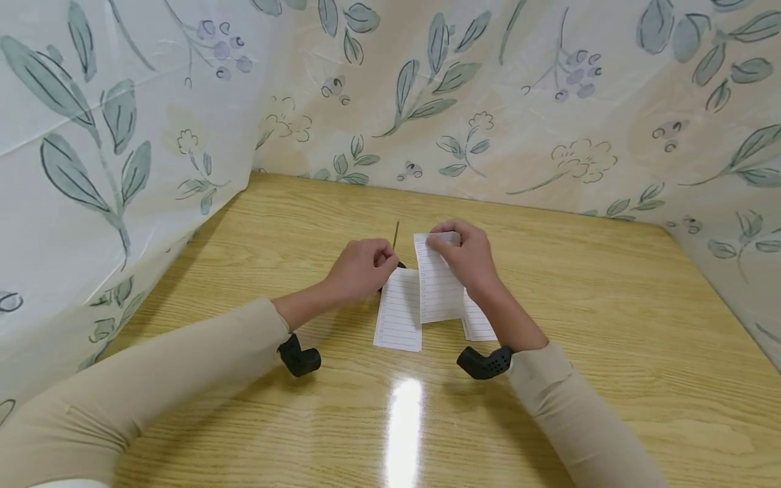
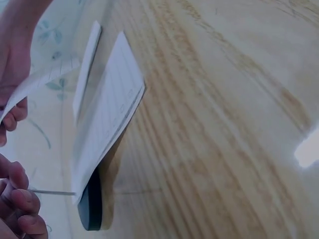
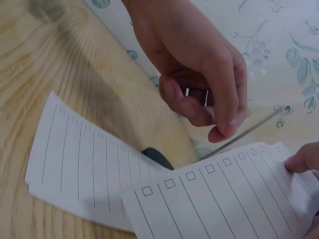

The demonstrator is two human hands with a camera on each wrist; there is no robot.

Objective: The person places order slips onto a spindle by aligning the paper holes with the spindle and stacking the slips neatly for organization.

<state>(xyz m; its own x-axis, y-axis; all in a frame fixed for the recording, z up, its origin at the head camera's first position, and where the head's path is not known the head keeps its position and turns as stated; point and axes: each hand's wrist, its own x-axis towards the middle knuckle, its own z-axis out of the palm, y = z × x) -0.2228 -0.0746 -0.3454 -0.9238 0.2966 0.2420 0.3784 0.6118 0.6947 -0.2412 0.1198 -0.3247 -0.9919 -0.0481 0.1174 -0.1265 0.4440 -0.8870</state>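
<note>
Paper (image 1: pixel 441 285) above tabletop (image 1: pixel 244 420), floral backdrop (image 1: pixel 390 88)

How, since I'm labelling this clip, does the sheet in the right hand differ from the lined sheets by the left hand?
The held sheet is raised, pinched by the right hand; the left pile sits lower, partly covering a black base. The held sheet looks single, while the left pile shows more than one layer at its edge. Both are white and ruled, with small checkboxes.
</note>
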